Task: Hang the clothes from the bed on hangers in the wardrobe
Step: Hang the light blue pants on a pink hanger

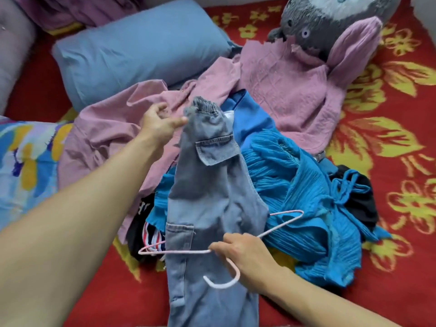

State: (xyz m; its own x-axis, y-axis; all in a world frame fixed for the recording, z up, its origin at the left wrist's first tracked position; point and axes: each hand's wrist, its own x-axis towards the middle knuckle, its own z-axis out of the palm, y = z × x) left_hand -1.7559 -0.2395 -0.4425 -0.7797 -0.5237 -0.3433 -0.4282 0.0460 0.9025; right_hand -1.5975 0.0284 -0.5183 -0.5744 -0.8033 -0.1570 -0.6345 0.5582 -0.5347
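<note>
Grey-blue cargo jeans (207, 208) lie lengthwise over a heap of clothes on the bed, threaded through a pink wire hanger (179, 251). My right hand (245, 253) grips the hanger at the base of its hook, over the jeans. My left hand (158, 122) pinches the jeans near their elastic waistband at the far end. Under the jeans lie a pleated turquoise garment (302, 192), a pink shirt (111, 128), a pink knit sweater (290, 90) and a blue piece (250, 121).
A blue pillow (141, 48) lies at the back left, a grey plush toy (330, 22) at the back right. Black clothing (363, 204) pokes out at the heap's right, a striped item (152, 234) at its left. The red flowered bedspread (389, 138) surrounds everything. A patterned quilt (28, 161) lies left.
</note>
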